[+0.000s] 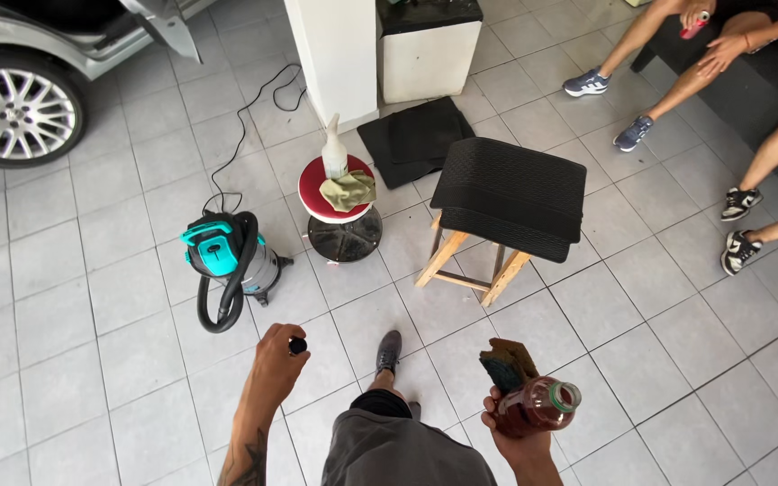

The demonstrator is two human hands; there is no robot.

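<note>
My left hand (279, 356) holds a small black cap (297, 345) between its fingertips, out over the tiled floor. My right hand (511, 423) grips an uncapped clear plastic bottle (540, 405) of dark red liquid, together with a worn brown and dark sponge (507, 363) pressed against it. Ahead stands a wooden stool draped with black car mats (511, 193). My own leg and grey shoe (389, 351) show below, between the two hands.
A teal and grey vacuum cleaner (227, 261) with a black hose stands to the left. A red round stool (339, 202) carries a white spray bottle (334, 148) and a cloth. More black mats (416, 135) lie by a white pillar. A silver car is top left; seated people's legs are top right.
</note>
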